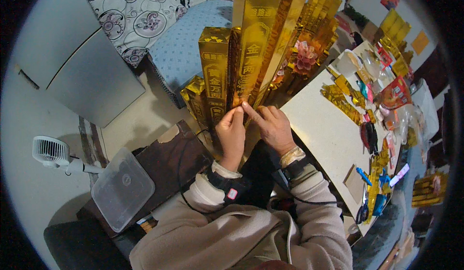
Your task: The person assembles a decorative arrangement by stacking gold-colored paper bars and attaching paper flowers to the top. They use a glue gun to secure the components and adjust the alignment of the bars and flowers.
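Note:
Before me stands a tall gold foil paper box (250, 45) with printed characters, its lower end at my fingers. My left hand (232, 134) has thumb and fingers pinched together against the box's lower front; anything between them is too small to make out. Beside it, my right hand (273, 127) points its index finger onto the same spot, the other fingers curled near the box's right edge. A shorter gold box (214, 67) adjoins on the left. More gold columns (317, 12) rise behind on the right, with a pink paper flower (306, 56) among them.
On the right, a white table (315, 114) bears gold foil strips (340, 103), scissors (362, 212), a red packet (395, 94) and plastic bags. To the left are a dark wooden table (170, 161), a translucent plastic lid (123, 190) and a white fan (50, 152). Dark cables run by both wrists.

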The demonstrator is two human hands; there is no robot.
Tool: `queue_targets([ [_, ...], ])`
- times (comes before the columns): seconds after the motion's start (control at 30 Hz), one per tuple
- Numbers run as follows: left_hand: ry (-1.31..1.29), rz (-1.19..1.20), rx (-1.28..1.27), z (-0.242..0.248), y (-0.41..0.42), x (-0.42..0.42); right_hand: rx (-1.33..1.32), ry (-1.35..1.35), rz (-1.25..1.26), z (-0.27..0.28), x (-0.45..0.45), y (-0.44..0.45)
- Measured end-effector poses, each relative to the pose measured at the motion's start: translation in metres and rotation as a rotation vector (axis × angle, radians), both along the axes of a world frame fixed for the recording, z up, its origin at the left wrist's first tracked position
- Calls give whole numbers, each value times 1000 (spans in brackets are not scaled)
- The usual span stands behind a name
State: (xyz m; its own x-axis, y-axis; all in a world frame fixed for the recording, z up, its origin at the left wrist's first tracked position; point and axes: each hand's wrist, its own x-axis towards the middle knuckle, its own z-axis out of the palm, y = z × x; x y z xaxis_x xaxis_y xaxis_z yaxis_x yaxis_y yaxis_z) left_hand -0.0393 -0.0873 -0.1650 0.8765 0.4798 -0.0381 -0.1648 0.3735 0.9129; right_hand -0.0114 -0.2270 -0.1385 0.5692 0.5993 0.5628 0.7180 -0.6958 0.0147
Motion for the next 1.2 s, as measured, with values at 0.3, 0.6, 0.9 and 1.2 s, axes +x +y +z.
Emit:
queue_targets([
  [0.3,57,-100,-200,10,4,-8,21,34,3,-4,1,1],
  [0.6,185,-118,-215,-3,8,-11,-66,141,33,-17,0,-3],
  [0.9,131,-216,-151,-22,15,-23,-36,86,45,-3,-6,-4],
  [1.2,-57,-138,68,-2,22,-34,-70,323,77,-48,-26,-36],
])
